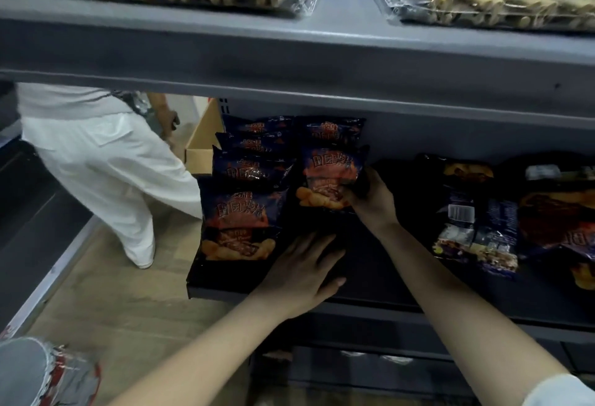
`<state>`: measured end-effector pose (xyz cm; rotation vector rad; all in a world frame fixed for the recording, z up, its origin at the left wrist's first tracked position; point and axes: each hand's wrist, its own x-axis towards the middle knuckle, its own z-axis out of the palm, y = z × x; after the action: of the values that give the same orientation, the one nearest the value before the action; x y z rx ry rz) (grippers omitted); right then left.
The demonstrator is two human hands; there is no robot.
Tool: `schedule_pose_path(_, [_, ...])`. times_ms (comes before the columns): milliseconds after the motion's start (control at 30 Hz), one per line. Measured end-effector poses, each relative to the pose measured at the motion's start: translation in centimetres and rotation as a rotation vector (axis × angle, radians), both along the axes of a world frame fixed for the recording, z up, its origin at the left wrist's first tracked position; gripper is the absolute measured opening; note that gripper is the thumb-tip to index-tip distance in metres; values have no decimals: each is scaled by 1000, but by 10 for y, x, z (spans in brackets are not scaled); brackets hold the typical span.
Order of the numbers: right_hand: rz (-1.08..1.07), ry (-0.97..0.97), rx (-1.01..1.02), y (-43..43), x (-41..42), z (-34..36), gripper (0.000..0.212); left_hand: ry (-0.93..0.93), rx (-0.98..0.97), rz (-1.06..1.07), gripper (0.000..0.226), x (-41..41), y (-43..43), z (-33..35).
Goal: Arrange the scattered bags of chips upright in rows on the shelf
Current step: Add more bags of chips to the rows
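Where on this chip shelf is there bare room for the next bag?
Bare shelf runs between the second row, where the right hand grips the front bag, and the scattered bags lying flat on the right. The left hand rests on the free patch in front of that bag. The left row is crowded, bag against bag.

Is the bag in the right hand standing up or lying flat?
Upright: the bag stands with its label facing out, right hand gripping its side.
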<state>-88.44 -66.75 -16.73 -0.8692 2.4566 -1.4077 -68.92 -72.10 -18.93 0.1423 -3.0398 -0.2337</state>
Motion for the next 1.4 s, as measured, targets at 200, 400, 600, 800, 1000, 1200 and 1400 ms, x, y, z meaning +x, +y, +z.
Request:
schedule_pose_path(200, [-94,53,-25,-7,5,-3,55,-9,34,0,61,2,0,-2])
schedule_pose_path(400, [-142,70,-52,0,12,-5,64,14,67,-32,58,3,-2,1])
schedule_pose_path(600, [-194,136,-90,21,21,2,65,87,51,-109,55,-9,-7,8])
schedule_pose_path(800, [-230,268,-163,49,33,18,59,167,114,-208,49,-29,0,17])
schedule_pose_path(1000, [-384,317,-147,94,41,29,47,220,214,-274,45,-53,16,22])
schedule_pose_path(1200, [-522,341,-94,142,44,30,42,254,372,-273,44,-80,39,32])
schedule_pose_path(1400, [-517,306,33,179,24,37,50,266,403,-235,48,-99,56,41])
